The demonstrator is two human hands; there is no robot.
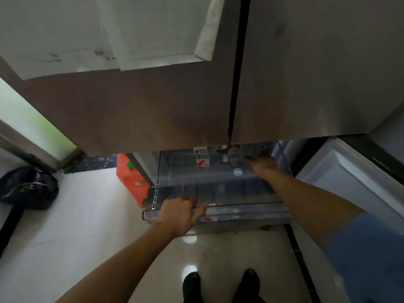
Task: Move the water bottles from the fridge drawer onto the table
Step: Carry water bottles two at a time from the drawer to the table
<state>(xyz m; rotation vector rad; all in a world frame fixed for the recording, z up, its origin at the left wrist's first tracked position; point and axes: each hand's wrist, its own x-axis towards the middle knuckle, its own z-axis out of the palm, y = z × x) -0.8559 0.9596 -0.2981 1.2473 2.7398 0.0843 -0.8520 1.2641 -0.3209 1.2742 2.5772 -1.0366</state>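
The clear plastic fridge drawer (240,212) is pulled out below the brown fridge doors. My left hand (182,209) grips the drawer's front rim, fingers curled over the edge. My right hand (263,164) reaches deep into the drawer toward the back right; its fingers are blurred and partly hidden under the door edge. A water bottle (234,153) with a red label and a white cap lies at the back of the drawer, just left of my right hand. A second white cap (237,172) shows a little nearer.
The brown fridge doors (175,106) hang right above the drawer. An open white door (349,176) stands at the right. An orange container (131,178) sits left of the drawer, a dark bag (28,188) on the floor at far left. My shoes (220,285) are on the glossy floor.
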